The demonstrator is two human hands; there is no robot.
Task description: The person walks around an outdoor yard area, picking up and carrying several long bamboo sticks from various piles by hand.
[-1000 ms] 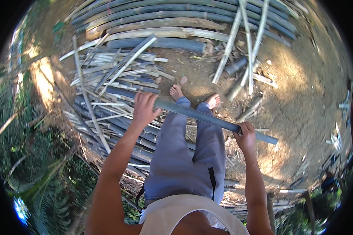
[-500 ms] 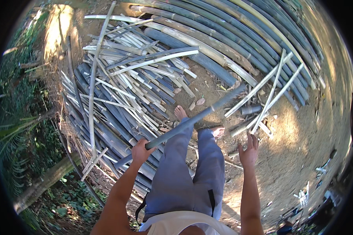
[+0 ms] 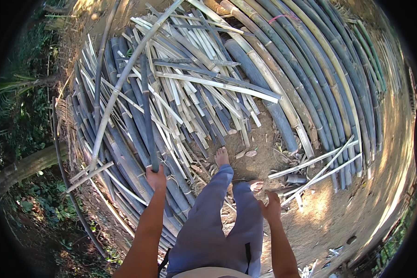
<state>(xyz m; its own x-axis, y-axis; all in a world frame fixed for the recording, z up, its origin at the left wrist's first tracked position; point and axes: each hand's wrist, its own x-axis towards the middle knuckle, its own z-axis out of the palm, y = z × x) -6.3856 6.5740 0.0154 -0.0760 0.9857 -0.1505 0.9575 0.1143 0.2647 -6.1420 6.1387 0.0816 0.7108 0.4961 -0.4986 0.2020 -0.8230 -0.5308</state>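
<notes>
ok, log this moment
left hand: grips dark pole by near end | right hand: empty, beside trousers | pole: over bamboo pile, contact unclear

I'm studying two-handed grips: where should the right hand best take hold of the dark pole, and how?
Probably round the middle of the dark pole, coming from its right: it is long and slender, the left hand grips its near end, and the right hand is empty on that side.
</notes>
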